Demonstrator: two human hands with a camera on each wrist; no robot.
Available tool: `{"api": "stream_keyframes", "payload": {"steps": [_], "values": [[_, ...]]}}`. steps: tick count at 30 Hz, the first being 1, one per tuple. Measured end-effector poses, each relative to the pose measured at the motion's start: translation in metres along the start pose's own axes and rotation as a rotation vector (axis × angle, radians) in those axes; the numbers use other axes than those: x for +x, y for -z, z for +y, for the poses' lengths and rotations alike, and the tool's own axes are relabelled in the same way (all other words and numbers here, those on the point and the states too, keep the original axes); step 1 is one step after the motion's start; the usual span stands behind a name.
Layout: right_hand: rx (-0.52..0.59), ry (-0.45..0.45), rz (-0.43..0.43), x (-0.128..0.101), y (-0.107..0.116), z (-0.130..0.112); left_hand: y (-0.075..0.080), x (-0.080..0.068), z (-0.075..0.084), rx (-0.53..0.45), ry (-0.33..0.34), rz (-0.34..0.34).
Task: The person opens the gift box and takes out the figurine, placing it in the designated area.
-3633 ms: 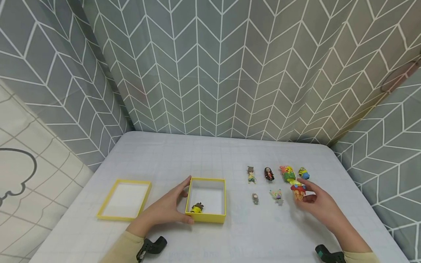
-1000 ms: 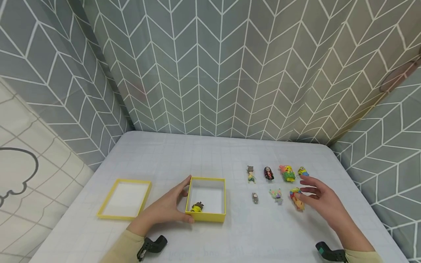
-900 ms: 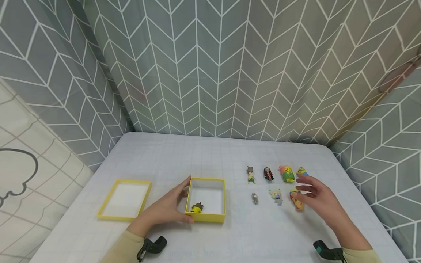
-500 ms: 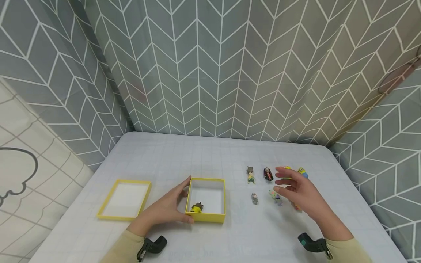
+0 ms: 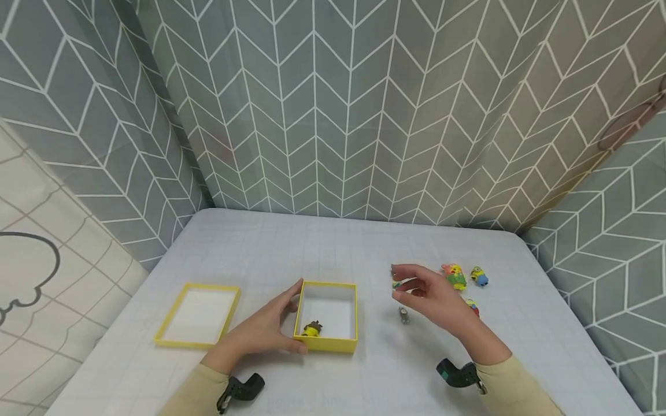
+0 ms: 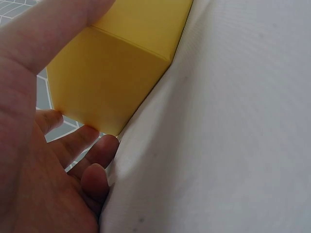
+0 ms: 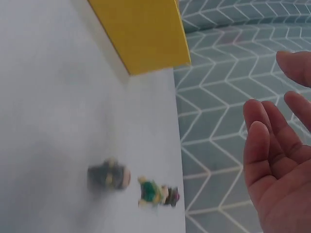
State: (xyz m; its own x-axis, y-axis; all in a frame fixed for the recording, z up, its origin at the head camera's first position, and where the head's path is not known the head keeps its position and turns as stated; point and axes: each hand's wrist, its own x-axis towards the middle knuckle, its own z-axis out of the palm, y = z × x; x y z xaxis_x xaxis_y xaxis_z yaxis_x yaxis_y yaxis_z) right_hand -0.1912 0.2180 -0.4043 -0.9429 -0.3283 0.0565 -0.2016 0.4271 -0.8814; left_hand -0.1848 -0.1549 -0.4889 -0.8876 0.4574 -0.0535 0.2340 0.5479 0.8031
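Note:
My left hand [image 5: 265, 329] grips the near left corner of an open yellow box [image 5: 333, 345], thumb on its front wall and fingertips along its left side. Inside the box lies a toy figure [image 5: 312, 330] with a yellow body and brown top. My right hand [image 5: 442, 303] holds nothing, its fingers spread and slightly bent above the table. Close by it are a small grey toy figure [image 5: 403, 315] and a slim toy figure with green clothing [image 7: 152, 191], partly covered by the fingers in the head view. A red toy figure [image 5: 473, 307] shows partly behind the right wrist.
A yellow-edged lid [image 5: 182, 345] lies inside up, left of the box. At the back right of the white table [image 5: 291, 242] are a green-and-yellow toy figure [image 5: 455, 277] and a blue-and-yellow toy figure [image 5: 479, 276]. Patterned curtains [image 5: 333, 115] hang behind.
My right hand has let go of the red-and-orange toy figure, leaving it on the table, and has moved left over the other figures. The left hand and box have stayed put.

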Motion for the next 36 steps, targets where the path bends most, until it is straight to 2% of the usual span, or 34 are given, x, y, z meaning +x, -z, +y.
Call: {"api": "stream_keyframes", "payload": {"steps": [8,25,36], "values": [[-0.056,0.022,-0.074,0.017,-0.03,-0.015,0.0,0.002,-0.001,0.005,-0.002,0.002],[-0.03,0.142,-0.245,0.038,-0.077,-0.028,-0.001,0.001,-0.001,0.026,0.018,0.003],[-0.1,0.135,-0.304,0.048,-0.102,-0.038,0.001,-0.001,0.001,0.028,-0.01,0.009]]}}
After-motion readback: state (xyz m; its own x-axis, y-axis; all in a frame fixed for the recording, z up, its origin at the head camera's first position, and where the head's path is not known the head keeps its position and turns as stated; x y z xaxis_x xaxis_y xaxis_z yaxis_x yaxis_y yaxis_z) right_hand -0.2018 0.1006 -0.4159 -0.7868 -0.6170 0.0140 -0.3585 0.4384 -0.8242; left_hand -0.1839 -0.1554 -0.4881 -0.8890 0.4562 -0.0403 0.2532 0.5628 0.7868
